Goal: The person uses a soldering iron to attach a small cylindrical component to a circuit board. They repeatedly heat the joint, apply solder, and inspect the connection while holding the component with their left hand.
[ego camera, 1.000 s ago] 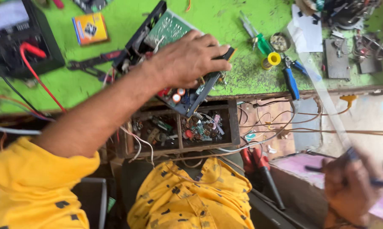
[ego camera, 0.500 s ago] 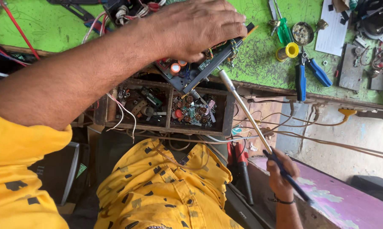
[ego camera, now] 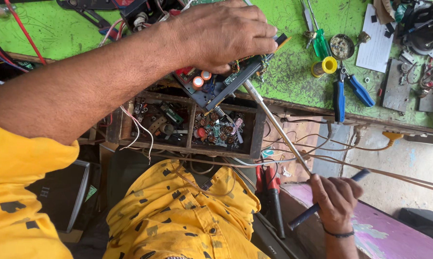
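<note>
- The green worktop (ego camera: 58,33) is seen spread with tools and parts, its front edge running above an open wooden tray (ego camera: 187,127) of two compartments filled with small electronic parts
- The circuit board (ego camera: 221,84), with its orange-capped capacitors showing, is held tilted at the worktop's front edge, partly over the tray, and is pinned from above by the left hand (ego camera: 221,33)
- The left hand's fingers (ego camera: 259,41) are clenched down over the board's upper side, so the board is judged to be steadied for work and not yet put down
- The soldering iron (ego camera: 278,129) is gripped by the right hand (ego camera: 336,199), whose fingers are wrapped round the dark handle low at the right; the long metal shaft is angled up so that its tip is brought to the board's edge, just under the left fingers
- Whether the tip is touching a joint cannot be told, as that spot is hidden by the board's frame
- The work is judged to be under way at one joint: board positioned, iron brought in, joint not shown finished
- The blue-handled pliers (ego camera: 343,93), the yellow solder spool (ego camera: 327,64), the green screwdriver (ego camera: 320,45) and the round tin (ego camera: 342,46) are left untouched on the worktop to the right, near one another and well apart from both hands
</note>
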Demonstrator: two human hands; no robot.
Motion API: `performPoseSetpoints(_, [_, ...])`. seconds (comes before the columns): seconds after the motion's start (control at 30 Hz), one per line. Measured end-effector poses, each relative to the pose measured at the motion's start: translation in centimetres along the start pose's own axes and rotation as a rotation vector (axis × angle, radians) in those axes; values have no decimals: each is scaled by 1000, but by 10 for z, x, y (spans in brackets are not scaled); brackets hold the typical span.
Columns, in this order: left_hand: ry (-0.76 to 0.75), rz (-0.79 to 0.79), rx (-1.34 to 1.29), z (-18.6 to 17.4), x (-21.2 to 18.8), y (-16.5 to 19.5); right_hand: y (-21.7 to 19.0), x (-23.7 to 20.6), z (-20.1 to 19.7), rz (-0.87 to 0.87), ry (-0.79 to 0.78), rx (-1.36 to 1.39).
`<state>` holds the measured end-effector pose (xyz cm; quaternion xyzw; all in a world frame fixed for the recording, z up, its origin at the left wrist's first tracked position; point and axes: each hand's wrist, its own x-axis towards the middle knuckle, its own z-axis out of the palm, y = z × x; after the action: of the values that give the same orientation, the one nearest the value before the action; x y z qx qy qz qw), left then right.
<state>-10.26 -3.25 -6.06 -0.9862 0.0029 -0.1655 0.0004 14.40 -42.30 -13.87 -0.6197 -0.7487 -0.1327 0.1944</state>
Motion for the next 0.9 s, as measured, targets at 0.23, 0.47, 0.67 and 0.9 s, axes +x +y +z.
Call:
performPoseSetpoints(0.23, [46,26,0,-3,0,0,22,-6,-6,7,-15,64])
performPoseSetpoints(0.47, [115,-4,-30,8,-8,-2,15,-10,7,272,2,412])
performPoseSetpoints(0.67, [110,-19,-62,14,-11,-3,7,-6,8,379,31,554])
performPoseSetpoints(0.9, [77,-10,-48,7,-11,-2,6,-10,7,470,15,617])
